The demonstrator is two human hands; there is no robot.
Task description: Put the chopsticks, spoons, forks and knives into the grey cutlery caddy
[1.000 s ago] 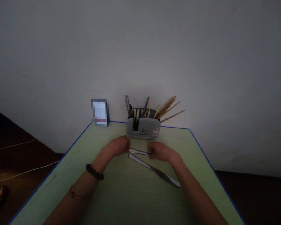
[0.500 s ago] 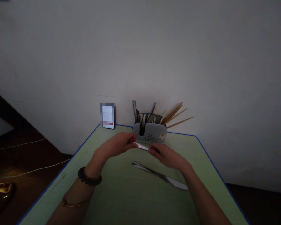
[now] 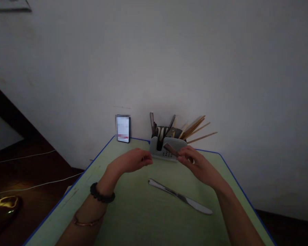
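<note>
My right hand (image 3: 196,164) pinches a short, flat metal cutlery piece (image 3: 171,150), tilted up to the left in front of the grey cutlery holder (image 3: 176,142). Its other end is hidden by my fingers, so its exact kind cannot be made out. Just left of the holder's lower front, my left hand (image 3: 132,160) hovers with fingers curled together and nothing visible in them. A table knife (image 3: 179,196) lies slanted on the green table (image 3: 133,205) below both hands. Several chopsticks (image 3: 195,128) and metal handles (image 3: 152,121) stick up from the holder.
A phone (image 3: 123,129) with a lit screen leans against the wall at the table's back left. The wall (image 3: 154,61) runs close behind the holder. White cables (image 3: 36,187) trail over the dark floor at left.
The cutlery piece, held between both hands half a second ago, is now in my right hand alone and tilted up. My hands have moved apart. The view has shifted a little left.
</note>
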